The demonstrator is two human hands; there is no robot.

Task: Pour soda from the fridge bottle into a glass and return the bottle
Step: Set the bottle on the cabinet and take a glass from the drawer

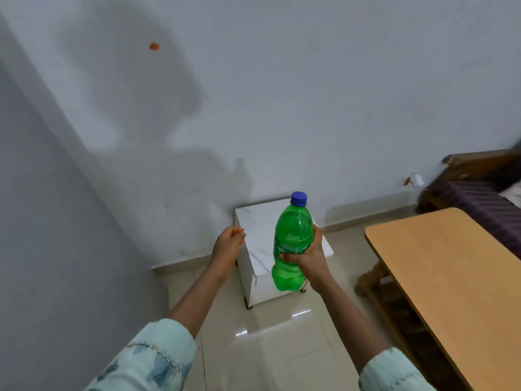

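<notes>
My right hand (308, 256) grips a green plastic soda bottle (291, 230) around its middle, at the label. The bottle is upright, slightly tilted, with a blue cap (298, 198) screwed on, and it hangs in the air above a small white cabinet (258, 235) standing on the floor. My left hand (229, 246) is held out to the left of the bottle with its fingers curled in and nothing in it, near the cabinet's upper left corner. No glass is in view.
A light wooden table (451, 269) stands to the right, close to the cabinet. Beyond it is a dark wooden bed frame (479, 165) with striped bedding. Pale walls meet in a corner on the left. The floor is glossy tile (267, 348).
</notes>
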